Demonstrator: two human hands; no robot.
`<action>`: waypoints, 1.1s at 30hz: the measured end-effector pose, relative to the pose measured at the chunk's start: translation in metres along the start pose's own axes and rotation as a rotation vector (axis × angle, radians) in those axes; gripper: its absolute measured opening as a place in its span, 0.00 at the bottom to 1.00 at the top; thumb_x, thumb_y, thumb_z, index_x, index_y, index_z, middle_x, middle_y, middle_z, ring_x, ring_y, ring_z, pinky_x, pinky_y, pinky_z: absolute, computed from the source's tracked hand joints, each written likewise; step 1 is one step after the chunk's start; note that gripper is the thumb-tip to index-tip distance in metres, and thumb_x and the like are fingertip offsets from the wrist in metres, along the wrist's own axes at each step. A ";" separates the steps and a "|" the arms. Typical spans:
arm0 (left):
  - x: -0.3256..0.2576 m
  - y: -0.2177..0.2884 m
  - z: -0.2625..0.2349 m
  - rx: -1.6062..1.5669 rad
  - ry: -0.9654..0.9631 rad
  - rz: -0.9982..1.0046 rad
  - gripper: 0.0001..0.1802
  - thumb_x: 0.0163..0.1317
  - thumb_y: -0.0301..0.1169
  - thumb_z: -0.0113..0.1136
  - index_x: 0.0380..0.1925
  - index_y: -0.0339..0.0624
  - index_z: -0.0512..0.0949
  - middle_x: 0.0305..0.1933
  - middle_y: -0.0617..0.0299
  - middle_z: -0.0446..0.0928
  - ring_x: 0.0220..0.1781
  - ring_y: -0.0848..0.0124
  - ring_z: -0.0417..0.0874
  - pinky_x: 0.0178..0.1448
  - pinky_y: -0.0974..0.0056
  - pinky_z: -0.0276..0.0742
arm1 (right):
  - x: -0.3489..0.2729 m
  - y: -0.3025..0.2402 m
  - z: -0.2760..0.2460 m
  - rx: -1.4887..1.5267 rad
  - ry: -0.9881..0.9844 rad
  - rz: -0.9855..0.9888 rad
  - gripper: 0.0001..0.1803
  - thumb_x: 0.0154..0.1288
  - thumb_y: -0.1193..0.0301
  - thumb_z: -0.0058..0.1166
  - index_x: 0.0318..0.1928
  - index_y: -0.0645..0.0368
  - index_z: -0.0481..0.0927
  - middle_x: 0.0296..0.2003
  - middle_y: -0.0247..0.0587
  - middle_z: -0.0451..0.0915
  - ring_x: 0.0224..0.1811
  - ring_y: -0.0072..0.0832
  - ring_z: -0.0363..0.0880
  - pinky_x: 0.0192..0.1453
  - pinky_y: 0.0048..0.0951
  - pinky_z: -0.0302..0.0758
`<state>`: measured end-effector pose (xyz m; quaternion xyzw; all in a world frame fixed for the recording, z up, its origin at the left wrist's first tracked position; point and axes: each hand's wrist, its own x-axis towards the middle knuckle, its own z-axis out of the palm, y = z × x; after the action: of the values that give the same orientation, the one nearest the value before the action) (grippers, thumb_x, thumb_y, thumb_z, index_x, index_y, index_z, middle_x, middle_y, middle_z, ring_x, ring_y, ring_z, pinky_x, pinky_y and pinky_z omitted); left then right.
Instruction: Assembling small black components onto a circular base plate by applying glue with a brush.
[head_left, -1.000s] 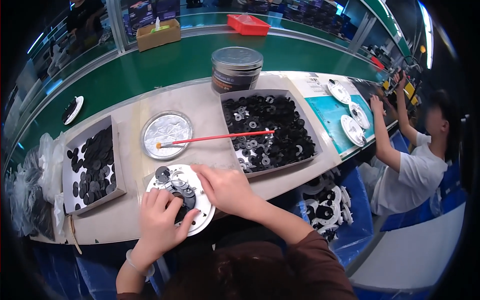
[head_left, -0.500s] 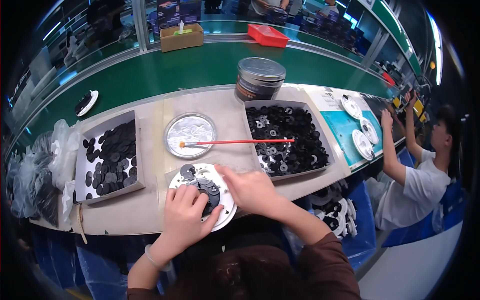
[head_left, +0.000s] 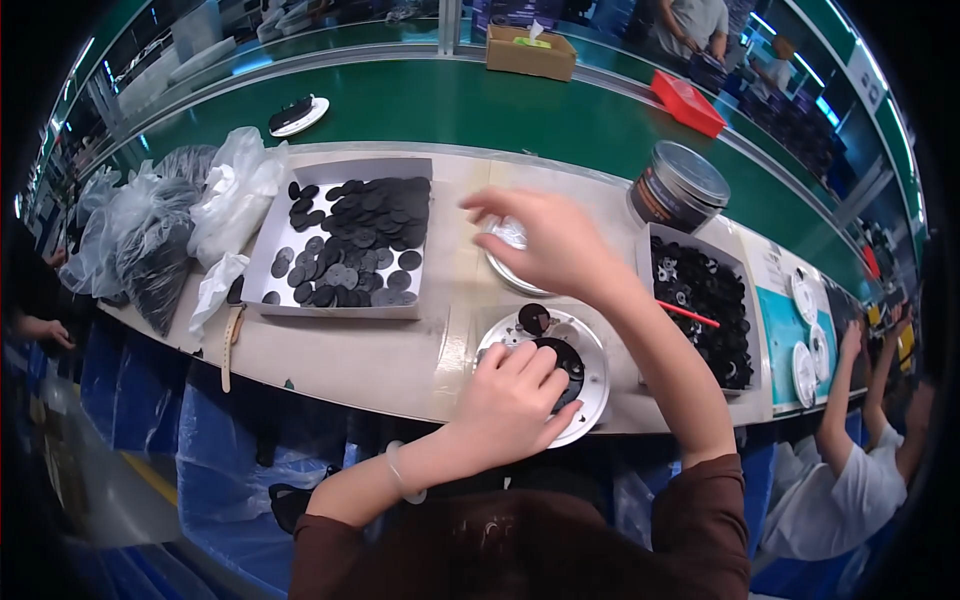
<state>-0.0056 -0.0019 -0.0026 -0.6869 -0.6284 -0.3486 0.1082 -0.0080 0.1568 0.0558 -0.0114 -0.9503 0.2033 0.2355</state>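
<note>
My left hand (head_left: 512, 395) is closed over a white round base (head_left: 597, 378) at the table's near edge, fingers curled and thumb against its black inner parts (head_left: 568, 358). A dark disc (head_left: 534, 319) sits on the base's far side. My right hand (head_left: 545, 238) is raised with fingers apart and nothing in it, over a shallow silver dish (head_left: 500, 268) that it partly covers. To the left stands a white box (head_left: 345, 311) of black discs (head_left: 375, 215). The red brush handle (head_left: 688, 313) shows over the right box, its other end hidden by my right forearm.
A box of small black parts (head_left: 695, 290) and a metal can (head_left: 680, 187) stand right. Plastic bags (head_left: 160, 235) lie left. Beyond are a green surface (head_left: 400, 100), a cardboard box (head_left: 530, 53) and a red tray (head_left: 688, 103). A co-worker (head_left: 840, 480) works at right beside white bases (head_left: 803, 372).
My right hand has left the base and swung up and left over the dish. My left hand stays on the base. The view has turned left.
</note>
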 end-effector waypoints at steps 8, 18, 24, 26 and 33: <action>-0.001 0.001 0.000 -0.026 0.028 0.007 0.14 0.45 0.39 0.64 0.21 0.42 0.74 0.27 0.61 0.67 0.32 0.66 0.70 0.35 0.64 0.62 | 0.093 -0.001 0.079 -0.402 -0.467 0.026 0.23 0.51 0.76 0.49 0.52 0.53 0.73 0.44 0.41 0.77 0.55 0.35 0.68 0.58 0.42 0.62; 0.000 0.000 0.003 -0.057 0.025 0.004 0.14 0.45 0.38 0.62 0.23 0.40 0.74 0.29 0.60 0.68 0.35 0.66 0.69 0.39 0.64 0.62 | 0.112 0.032 0.100 -0.410 -0.366 0.082 0.10 0.48 0.76 0.48 0.31 0.59 0.81 0.35 0.48 0.80 0.44 0.40 0.78 0.56 0.52 0.63; 0.001 0.000 0.002 -0.061 0.041 0.005 0.13 0.45 0.38 0.62 0.24 0.40 0.74 0.30 0.60 0.69 0.35 0.66 0.70 0.38 0.62 0.61 | 0.115 0.027 0.105 -0.377 -0.396 0.236 0.18 0.53 0.72 0.48 0.45 0.57 0.78 0.51 0.47 0.73 0.57 0.39 0.68 0.61 0.59 0.56; 0.003 0.000 0.004 -0.048 0.045 -0.003 0.13 0.45 0.38 0.62 0.25 0.40 0.75 0.29 0.61 0.69 0.34 0.66 0.70 0.37 0.62 0.60 | 0.117 0.033 0.108 -0.373 -0.359 0.260 0.19 0.51 0.63 0.56 0.45 0.56 0.77 0.49 0.45 0.73 0.56 0.39 0.69 0.55 0.56 0.62; 0.001 0.003 0.002 -0.025 0.008 -0.009 0.13 0.44 0.38 0.63 0.24 0.41 0.75 0.28 0.61 0.68 0.33 0.65 0.69 0.36 0.62 0.60 | 0.117 0.027 0.101 -0.269 -0.352 0.254 0.11 0.49 0.63 0.60 0.31 0.55 0.82 0.34 0.46 0.81 0.46 0.41 0.77 0.51 0.57 0.64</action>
<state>-0.0027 -0.0006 -0.0023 -0.6841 -0.6265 -0.3598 0.1006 -0.1593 0.1567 0.0155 -0.1262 -0.9861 0.1017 0.0353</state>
